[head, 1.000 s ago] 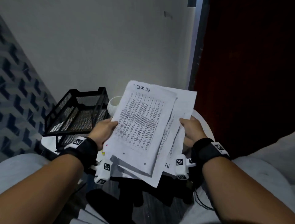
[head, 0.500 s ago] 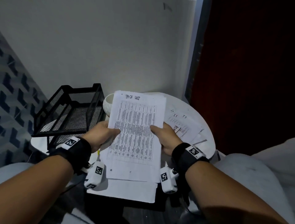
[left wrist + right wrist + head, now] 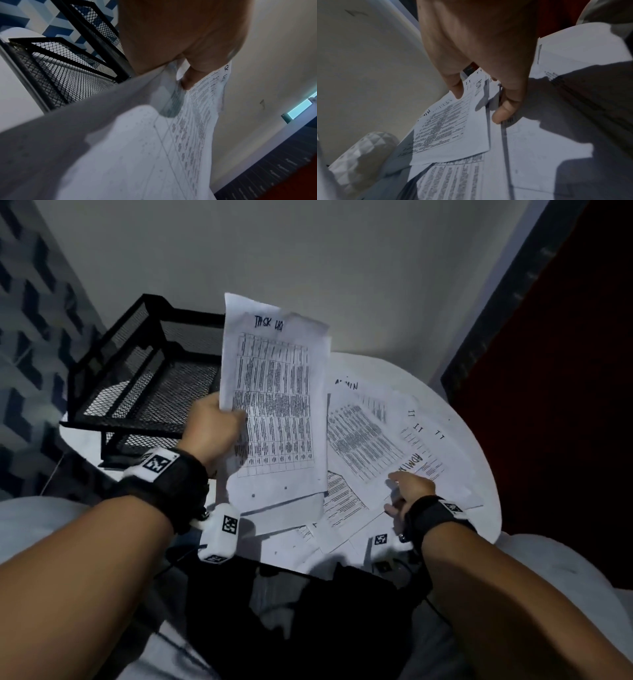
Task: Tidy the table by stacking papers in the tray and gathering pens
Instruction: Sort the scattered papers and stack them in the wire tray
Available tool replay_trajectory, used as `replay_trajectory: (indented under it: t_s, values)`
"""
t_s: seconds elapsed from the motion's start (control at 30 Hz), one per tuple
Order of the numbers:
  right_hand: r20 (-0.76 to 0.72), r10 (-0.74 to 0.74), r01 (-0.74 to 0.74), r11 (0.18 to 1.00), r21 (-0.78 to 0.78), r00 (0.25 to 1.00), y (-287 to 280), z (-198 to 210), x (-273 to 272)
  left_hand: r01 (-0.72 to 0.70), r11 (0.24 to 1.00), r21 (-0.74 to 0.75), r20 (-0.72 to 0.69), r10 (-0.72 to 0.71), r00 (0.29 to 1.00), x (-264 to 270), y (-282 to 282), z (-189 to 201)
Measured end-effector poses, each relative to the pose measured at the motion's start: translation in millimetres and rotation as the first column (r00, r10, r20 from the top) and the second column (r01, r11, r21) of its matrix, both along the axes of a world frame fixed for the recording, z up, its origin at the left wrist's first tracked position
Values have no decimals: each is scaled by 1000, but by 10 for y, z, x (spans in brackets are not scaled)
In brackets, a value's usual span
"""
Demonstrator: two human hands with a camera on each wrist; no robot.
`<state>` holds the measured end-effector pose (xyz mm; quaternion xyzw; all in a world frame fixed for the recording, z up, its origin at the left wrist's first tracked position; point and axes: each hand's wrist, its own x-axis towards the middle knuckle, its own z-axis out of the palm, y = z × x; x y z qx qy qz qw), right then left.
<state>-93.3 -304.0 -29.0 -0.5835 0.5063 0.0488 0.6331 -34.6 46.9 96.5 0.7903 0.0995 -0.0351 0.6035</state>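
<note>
I was mid paper-gathering: my left hand (image 3: pixel 215 429) pinched the collected sheets (image 3: pixel 274 405) upright beside the tray (image 3: pixel 137 378) at the table's (image 3: pixel 479 474) left edge, while my right hand (image 3: pixel 409 486), fingers loosely apart, touched the loose papers (image 3: pixel 363 440) needing pickup next.

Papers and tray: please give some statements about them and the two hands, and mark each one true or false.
1. The left hand holds the "TASK LIST" sheets lifted off the table. True.
2. The right hand also grips those sheets. False: it reaches to the loose papers lying on the white table.
3. The black mesh tray stands to the left of the lifted sheets. True.
4. A thick pile of papers fills the tray's top tier. False: bare mesh shows there.
</note>
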Motion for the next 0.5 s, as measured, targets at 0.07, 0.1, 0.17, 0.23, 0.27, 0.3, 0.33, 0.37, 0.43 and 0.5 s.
replay_trajectory:
  t_s: [0.07,0.1,0.17,0.23,0.27,0.3,0.33,0.37,0.43,0.5]
  values:
    - [-7,41,-41,999,-2,999,33,-32,112,-1,1000,19,-10,2,1000,32,-11,-19]
    - [-26,42,-42,999,-20,999,58,-37,155,4,999,40,-8,-4,1000,41,-19,-35]
    - [-31,-46,43,995,-95,998,46,-127,222,16,998,64,-11,-15,1000,42,-26,-67]
    - [-25,-46,41,982,-186,999,32,-212,230,27,996,86,-25,-25,999,50,-34,-95]
    - [-29,-26,18,972,-233,999,11,-249,215,31,994,109,-20,-29,999,50,-37,-106]
    - [-36,3,-14,954,-298,999,-12,-256,190,34,991,129,-14,-32,999,46,-43,-106]
    - [-53,23,-40,932,-361,998,-16,-235,154,32,990,137,-8,-31,999,41,-51,-109]
    - [-76,44,-72,907,-415,996,-48,-241,134,30,990,140,-4,-30,1000,33,-54,-113]
    - [-115,94,-139,857,-496,989,-48,-67,80,29,990,141,-9,-28,1000,18,-70,-105]
    - [-144,136,-192,829,-525,980,-47,70,27,27,989,148,-14,-25,1000,-6,-92,-107]
